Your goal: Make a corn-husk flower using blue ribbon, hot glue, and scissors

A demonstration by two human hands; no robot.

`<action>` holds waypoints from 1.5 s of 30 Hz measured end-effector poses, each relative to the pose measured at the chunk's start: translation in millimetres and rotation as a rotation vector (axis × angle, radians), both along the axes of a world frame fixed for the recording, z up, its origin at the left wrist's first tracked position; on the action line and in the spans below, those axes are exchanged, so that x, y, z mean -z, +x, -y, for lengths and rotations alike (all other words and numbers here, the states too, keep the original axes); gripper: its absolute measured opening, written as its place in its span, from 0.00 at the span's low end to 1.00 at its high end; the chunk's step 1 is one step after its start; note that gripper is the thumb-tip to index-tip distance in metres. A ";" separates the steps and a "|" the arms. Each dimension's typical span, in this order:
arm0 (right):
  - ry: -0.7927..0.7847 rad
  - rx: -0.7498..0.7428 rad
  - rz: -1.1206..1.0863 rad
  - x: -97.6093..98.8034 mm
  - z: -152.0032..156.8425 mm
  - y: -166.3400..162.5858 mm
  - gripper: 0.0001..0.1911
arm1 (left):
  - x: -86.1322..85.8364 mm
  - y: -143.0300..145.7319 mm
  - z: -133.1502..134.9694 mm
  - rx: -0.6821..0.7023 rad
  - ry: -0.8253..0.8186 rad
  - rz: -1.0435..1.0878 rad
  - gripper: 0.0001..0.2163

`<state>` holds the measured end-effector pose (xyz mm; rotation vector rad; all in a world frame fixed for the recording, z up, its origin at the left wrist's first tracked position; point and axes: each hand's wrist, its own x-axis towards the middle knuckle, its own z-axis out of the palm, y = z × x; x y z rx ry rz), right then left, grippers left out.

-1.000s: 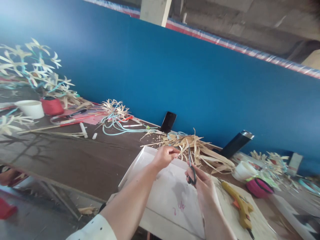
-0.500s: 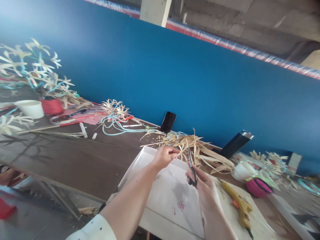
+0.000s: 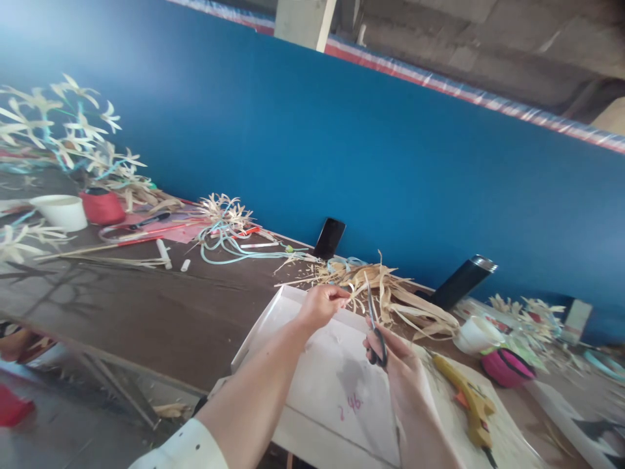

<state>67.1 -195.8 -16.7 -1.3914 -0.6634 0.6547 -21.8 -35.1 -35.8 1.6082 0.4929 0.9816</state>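
Observation:
My right hand (image 3: pixel 385 345) is closed around the dark handles of a pair of scissors (image 3: pixel 372 309), whose blades point up and away from me. To its left, my left hand (image 3: pixel 322 305) pinches a thin pale strip of dried husk (image 3: pixel 352 292); the strip's far end reaches toward the blades, and I cannot tell whether they touch. Both hands are above a shallow white box lid (image 3: pixel 317 378) with pink handwriting on it. Just behind them lies a heap of dried corn husks (image 3: pixel 395 296) with small clippings around it.
A yellow glue gun (image 3: pixel 466 397) lies at right, near a magenta pouch (image 3: pixel 508 367) and white cup (image 3: pixel 477 334). A black flask (image 3: pixel 461 280) and a phone (image 3: pixel 329 238) lean by the blue partition (image 3: pixel 390 163). Pale husk flowers (image 3: pixel 78 124) stand at far left.
Both hands stay almost in place, the left still pinching the strip and the right still holding the scissors. The view has shifted very slightly.

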 end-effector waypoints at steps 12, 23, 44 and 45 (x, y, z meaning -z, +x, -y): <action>-0.017 -0.018 0.013 1.5 1.9 0.5 0.22 | 3.9 2.6 -2.2 -0.030 -0.010 -0.033 0.11; -0.013 0.007 -0.001 3.3 1.8 -1.0 0.23 | -0.3 -0.4 0.8 0.016 0.013 -0.002 0.10; -0.018 0.075 -0.024 5.8 -0.8 2.2 0.24 | 3.1 -0.2 1.1 0.036 0.096 -0.019 0.10; -0.023 0.076 -0.024 5.6 -0.8 2.0 0.24 | 3.0 -0.1 1.1 0.036 0.098 -0.015 0.10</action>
